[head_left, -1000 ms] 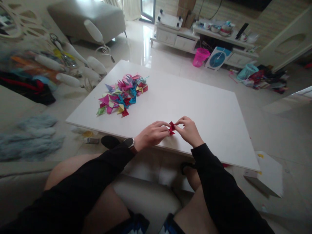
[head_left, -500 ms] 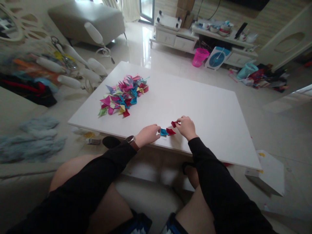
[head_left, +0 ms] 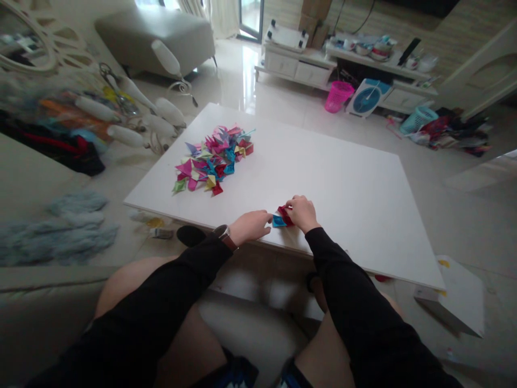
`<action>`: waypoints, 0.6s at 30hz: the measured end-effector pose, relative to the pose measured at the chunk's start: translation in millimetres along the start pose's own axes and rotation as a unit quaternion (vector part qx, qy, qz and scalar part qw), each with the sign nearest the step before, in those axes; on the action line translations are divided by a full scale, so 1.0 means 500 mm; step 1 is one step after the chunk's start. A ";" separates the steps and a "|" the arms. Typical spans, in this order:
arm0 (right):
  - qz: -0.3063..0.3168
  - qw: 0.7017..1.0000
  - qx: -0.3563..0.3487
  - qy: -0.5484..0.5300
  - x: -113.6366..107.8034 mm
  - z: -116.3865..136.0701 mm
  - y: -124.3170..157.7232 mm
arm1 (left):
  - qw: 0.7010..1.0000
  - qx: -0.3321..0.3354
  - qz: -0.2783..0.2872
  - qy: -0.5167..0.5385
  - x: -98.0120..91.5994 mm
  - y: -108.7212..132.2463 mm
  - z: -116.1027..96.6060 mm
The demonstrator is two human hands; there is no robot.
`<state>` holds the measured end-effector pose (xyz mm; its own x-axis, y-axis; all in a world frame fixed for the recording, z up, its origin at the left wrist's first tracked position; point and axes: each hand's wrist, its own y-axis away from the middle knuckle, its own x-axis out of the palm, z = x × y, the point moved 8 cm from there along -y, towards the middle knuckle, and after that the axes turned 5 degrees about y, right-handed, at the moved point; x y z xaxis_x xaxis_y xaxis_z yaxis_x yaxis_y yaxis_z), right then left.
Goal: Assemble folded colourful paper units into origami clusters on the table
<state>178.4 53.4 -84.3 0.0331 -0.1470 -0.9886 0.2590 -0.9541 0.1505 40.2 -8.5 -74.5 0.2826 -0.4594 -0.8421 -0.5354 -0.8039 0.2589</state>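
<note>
By the table's near edge, my left hand (head_left: 253, 226) has its thumb and index finger apart, the fingertip at the left edge of a blue folded paper piece (head_left: 278, 221). Whether it touches the paper is hard to tell. Just right of it, my right hand (head_left: 302, 212) closes its fingers on a red folded paper piece (head_left: 281, 210), held low over the table. A second red piece (head_left: 287, 218) lies against the blue one, partly covered by the right fingers. Farther left lies a heap of colourful folded paper pieces (head_left: 216, 156).
The white table (head_left: 331, 172) stretches away in front of me. A white box (head_left: 460, 296) stands on the floor at its right. Lamp arms with white shades (head_left: 129, 136) stand off the left edge. A pink basket (head_left: 338, 97) and a fan (head_left: 367, 98) are by the cabinet.
My right hand has brought its red paper piece down and left onto the other two. My left fingers have parted from the blue piece. The whole view has shifted slightly.
</note>
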 end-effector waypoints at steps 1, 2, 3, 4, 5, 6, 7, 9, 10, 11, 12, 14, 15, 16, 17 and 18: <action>0.008 1.000 -0.002 0.002 0.003 0.001 0.000 | 1.000 0.003 0.002 0.000 0.000 0.000 0.000; 0.015 1.000 -0.004 0.003 0.005 0.001 0.001 | 1.000 0.005 0.005 0.001 0.000 0.000 0.000; 0.021 1.000 -0.006 0.004 0.006 0.002 0.003 | 1.000 0.007 0.007 0.002 0.001 0.000 0.000; 0.026 1.000 -0.009 0.003 0.007 0.003 0.004 | 1.000 0.008 0.009 0.002 0.002 0.000 0.001; 0.030 0.999 -0.013 0.000 0.008 0.004 0.006 | 1.000 0.009 0.012 0.001 0.003 0.001 0.002; 0.034 0.999 -0.017 -0.003 0.009 0.005 0.008 | 1.000 0.008 0.015 -0.001 0.005 0.001 0.003; 0.038 0.999 -0.020 -0.007 0.011 0.007 0.010 | 1.000 0.006 0.019 -0.003 0.007 0.001 0.005; 0.050 0.998 -0.027 -0.013 0.015 0.011 0.015 | 1.000 0.001 0.023 -0.009 0.011 0.002 0.008; 0.056 0.998 -0.030 -0.015 0.017 0.013 0.017 | 1.000 -0.002 0.023 -0.012 0.012 0.002 0.009; 0.061 0.998 -0.031 -0.017 0.018 0.015 0.019 | 1.000 -0.004 0.024 -0.013 0.014 0.001 0.011; 0.063 0.997 -0.031 -0.019 0.018 0.016 0.021 | 1.000 -0.005 0.025 -0.015 0.016 0.001 0.012; 0.052 0.998 -0.026 -0.027 0.009 0.014 0.024 | 0.999 -0.005 0.030 -0.018 0.022 -0.002 0.016; 0.037 0.998 -0.022 -0.034 0.000 0.010 0.025 | 0.999 -0.004 0.033 -0.020 0.026 -0.004 0.017; 0.020 0.999 -0.017 -0.042 -0.011 0.005 0.026 | 0.999 -0.004 0.038 -0.021 0.029 -0.005 0.019; 0.005 0.999 -0.013 -0.050 -0.022 -0.002 0.028 | 0.999 -0.003 0.042 -0.023 0.032 -0.007 0.020; -0.006 0.998 -0.010 -0.057 -0.030 -0.009 0.029 | 0.999 -0.001 0.047 -0.025 0.036 -0.008 0.021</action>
<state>186.1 43.2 -67.1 -0.0804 -0.1658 -0.9829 0.2775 -0.9508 0.1377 39.2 -9.5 -95.5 0.1922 -0.5132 -0.8365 -0.5556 -0.7595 0.3383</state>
